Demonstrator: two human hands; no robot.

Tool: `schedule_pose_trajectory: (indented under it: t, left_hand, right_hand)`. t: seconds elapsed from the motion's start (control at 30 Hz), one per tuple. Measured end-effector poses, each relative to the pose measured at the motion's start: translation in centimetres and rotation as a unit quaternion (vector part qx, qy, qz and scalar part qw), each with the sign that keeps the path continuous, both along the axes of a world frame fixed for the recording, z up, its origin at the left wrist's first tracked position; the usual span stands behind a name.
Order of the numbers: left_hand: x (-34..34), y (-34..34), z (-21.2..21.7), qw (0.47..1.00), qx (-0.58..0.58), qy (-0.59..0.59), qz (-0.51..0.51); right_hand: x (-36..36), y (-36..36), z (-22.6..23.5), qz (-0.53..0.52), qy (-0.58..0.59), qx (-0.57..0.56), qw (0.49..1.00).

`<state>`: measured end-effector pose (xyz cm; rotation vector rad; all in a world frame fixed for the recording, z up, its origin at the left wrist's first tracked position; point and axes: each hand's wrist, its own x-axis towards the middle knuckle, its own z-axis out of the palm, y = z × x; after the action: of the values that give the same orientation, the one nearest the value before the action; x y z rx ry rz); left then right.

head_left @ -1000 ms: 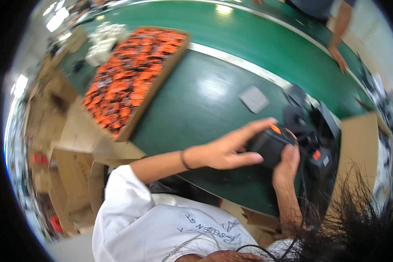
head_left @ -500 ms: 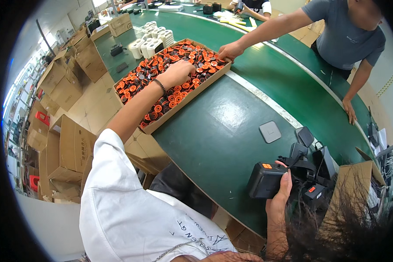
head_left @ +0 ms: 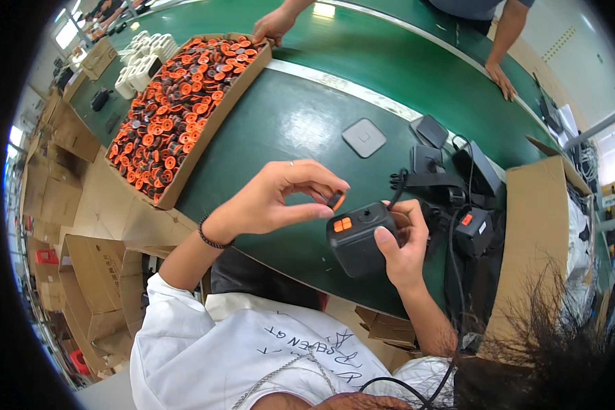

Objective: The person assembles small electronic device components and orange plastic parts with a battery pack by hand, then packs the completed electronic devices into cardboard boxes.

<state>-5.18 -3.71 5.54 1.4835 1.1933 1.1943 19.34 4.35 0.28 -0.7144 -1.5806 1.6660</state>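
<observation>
Between the thumb and fingers of my left hand (head_left: 280, 198) is a small orange-and-black round cap (head_left: 336, 199). It hovers just above and beside a black box-shaped device (head_left: 359, 249) with orange square buttons on its top. My right hand (head_left: 408, 242) is wrapped round the device's right side, thumb on the near face. A black cable rises near the device's far corner. At the left, a shallow cardboard tray (head_left: 215, 113) is filled with many more caps of the same kind (head_left: 178, 102).
A pale square pad (head_left: 364, 138) lies on the green table (head_left: 273, 130). Black adapters (head_left: 475, 167), straps and cables crowd the right, beside an open cardboard box (head_left: 529, 239). White containers (head_left: 140, 72) stand beyond the tray. Another person's hand (head_left: 275, 27) rests on its far corner.
My left hand has left the tray and come to the device with a cap in its fingers. My right hand has brought the device in front of me. The view has turned rightward.
</observation>
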Motion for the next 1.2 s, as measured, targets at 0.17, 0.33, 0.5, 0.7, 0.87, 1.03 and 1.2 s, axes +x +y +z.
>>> schedule_pose_trajectory:
  t: [0.17, 0.33, 0.5, 0.7, 0.87, 1.03, 1.2]
  left_hand:
    - [1.8, 1.7, -1.6, 0.999, 0.046, 0.017, -0.025]
    - [2.7, 1.8, -1.3, 0.997, 0.040, 0.063, -0.024]
    - [3.0, 1.9, -1.9, 1.000, 0.020, 0.015, 0.012]
    - [3.0, 1.8, -1.7, 0.995, 0.051, 0.080, 0.003]
    - [3.1, 1.4, -2.3, 0.998, -0.012, 0.055, -0.042]
    - [5.2, 0.2, -2.0, 0.995, 0.047, 0.068, -0.057]
    - [2.0, 6.4, -1.1, 0.986, 0.118, 0.113, 0.026]
  right_hand:
    - [0.3, 0.1, 0.0, -0.013, 0.009, -0.025, 1.000]
    - [0.6, -0.3, 0.8, -0.020, 0.006, -0.018, 1.000]
    - [0.7, -0.2, 0.9, -0.032, -0.006, 0.011, 0.999]
    - [0.2, -0.4, 0.6, -0.025, -0.023, 0.014, 0.999]
    - [0.3, -1.0, 0.7, -0.049, -0.074, 0.047, 0.995]
    - [0.8, -0.4, -0.4, -0.049, -0.042, 0.020, 0.998]
    - [0.7, 0.9, -0.9, -0.123, -0.089, 0.162, 0.975]
